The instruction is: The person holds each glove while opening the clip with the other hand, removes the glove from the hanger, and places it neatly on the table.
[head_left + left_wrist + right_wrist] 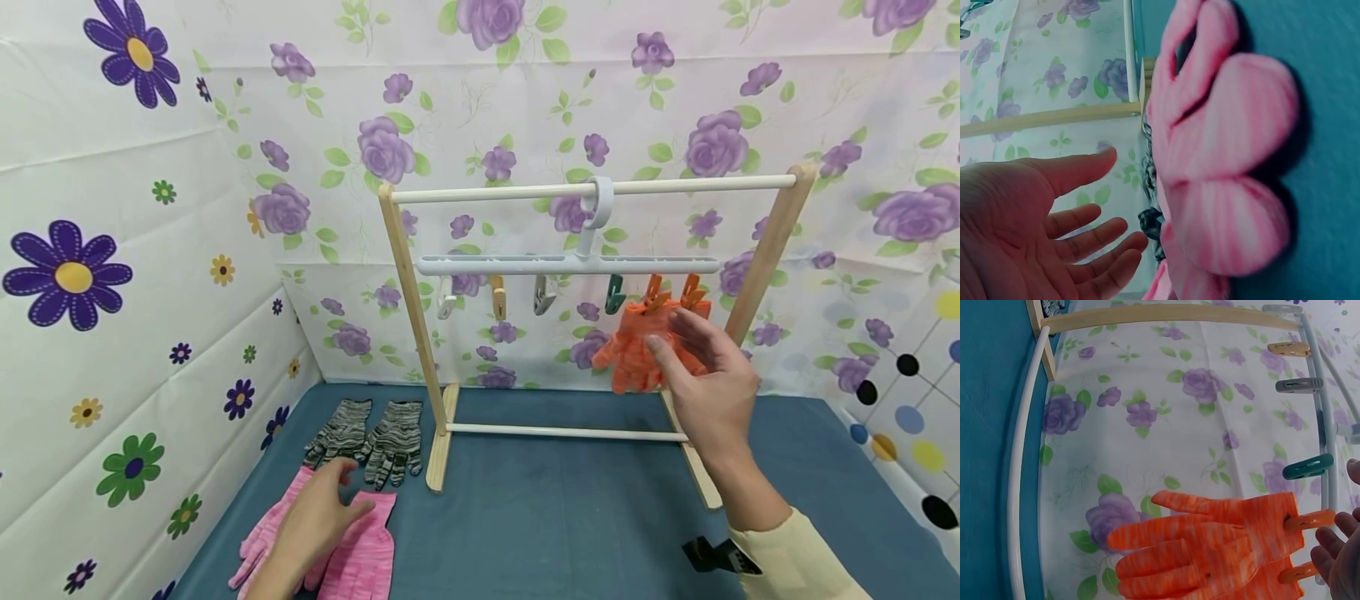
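Observation:
Orange knit gloves [637,350] hang by their cuffs from two orange clothespins [1310,520] at the right end of a white clip hanger [525,265]. My right hand [712,392] is in front of them, fingers loosely bent and holding nothing. In the right wrist view its fingertips [1330,540] are close beside the clothespins. Over the pink gloves [367,542] at the lower left hovers my left hand [315,512]. The left wrist view shows its fingers [1088,240] spread apart, the palm bare, beside the pink fabric.
A wooden rack [411,308] with white rods carries the hanger. White, tan, grey and green clothespins [615,293] hang from it unused. Two grey striped gloves [393,442] lie left of the rack's foot on the blue cloth [555,517]. Flowered sheets [480,108] stand behind.

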Demonstrator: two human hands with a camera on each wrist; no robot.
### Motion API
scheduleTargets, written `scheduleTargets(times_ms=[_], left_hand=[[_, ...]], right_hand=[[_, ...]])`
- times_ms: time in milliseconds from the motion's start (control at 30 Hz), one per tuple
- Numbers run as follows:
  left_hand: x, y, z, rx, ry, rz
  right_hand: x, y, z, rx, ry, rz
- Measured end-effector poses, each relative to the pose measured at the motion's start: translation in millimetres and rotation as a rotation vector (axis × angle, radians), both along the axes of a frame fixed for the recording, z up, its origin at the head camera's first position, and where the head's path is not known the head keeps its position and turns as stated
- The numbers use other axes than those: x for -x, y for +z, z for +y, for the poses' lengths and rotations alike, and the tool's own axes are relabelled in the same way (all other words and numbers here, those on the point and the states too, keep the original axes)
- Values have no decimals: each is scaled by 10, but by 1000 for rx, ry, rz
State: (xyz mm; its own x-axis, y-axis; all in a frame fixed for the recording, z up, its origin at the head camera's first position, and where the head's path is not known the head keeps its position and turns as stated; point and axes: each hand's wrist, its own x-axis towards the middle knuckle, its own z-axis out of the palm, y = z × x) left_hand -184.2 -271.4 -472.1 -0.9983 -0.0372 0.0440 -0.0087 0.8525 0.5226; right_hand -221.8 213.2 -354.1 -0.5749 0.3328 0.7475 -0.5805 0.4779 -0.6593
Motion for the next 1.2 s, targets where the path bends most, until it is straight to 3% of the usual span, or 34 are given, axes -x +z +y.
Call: scheduleTargets(times_ms=[333,633,833,1200], left_hand=[[64,126,248,-46,-2,107],[133,237,526,-125,-42,198],[178,305,689,-143,-95,272],[277,425,1024,-232,-203,339]], right_hand=[[-34,-50,120,-6,-48,-19],[-79,-63,218,-16,-55,-4],[-76,-82,286,-22,-73,-19],[-86,-95,401,-56,-82,-58]])
